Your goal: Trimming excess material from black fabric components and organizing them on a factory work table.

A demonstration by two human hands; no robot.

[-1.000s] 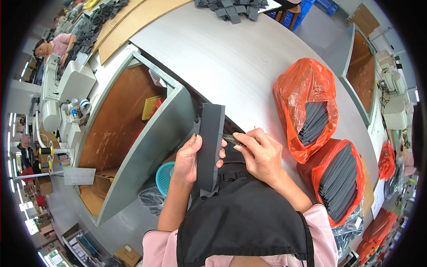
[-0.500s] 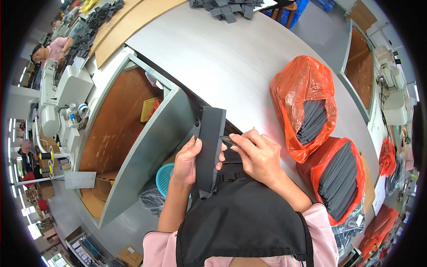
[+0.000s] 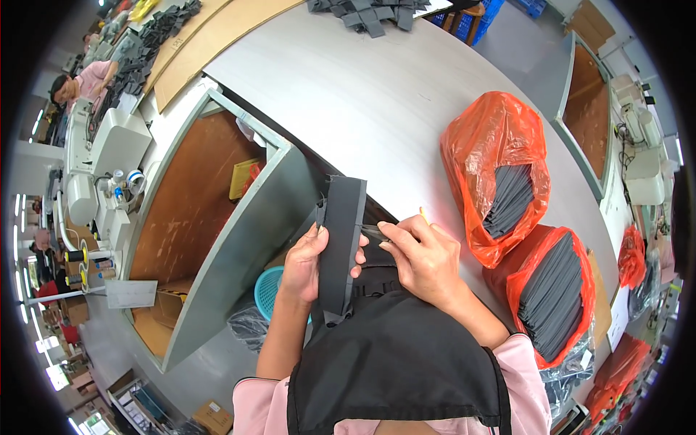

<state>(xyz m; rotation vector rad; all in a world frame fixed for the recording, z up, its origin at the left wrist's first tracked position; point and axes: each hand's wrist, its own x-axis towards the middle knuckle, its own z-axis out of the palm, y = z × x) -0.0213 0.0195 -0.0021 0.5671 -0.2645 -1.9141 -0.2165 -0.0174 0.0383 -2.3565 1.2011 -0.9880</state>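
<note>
Currently, one dark fabric strip (image 3: 342, 243) is in work and appears unfinished: loose threads show at its upper end. Whether its edge is done cannot be told. Stacked dark pieces (image 3: 552, 297) lie bagged at 4 o'clock from the strip (their stage is unclear). The left hand (image 3: 306, 262) grips the strip, thumb at its 9 o'clock edge, fingertips at 3 o'clock. The right hand (image 3: 428, 259), apart at 3 o'clock, pinches a small dark tool (image 3: 375, 233) pointed toward the strip; contact is unclear.
</note>
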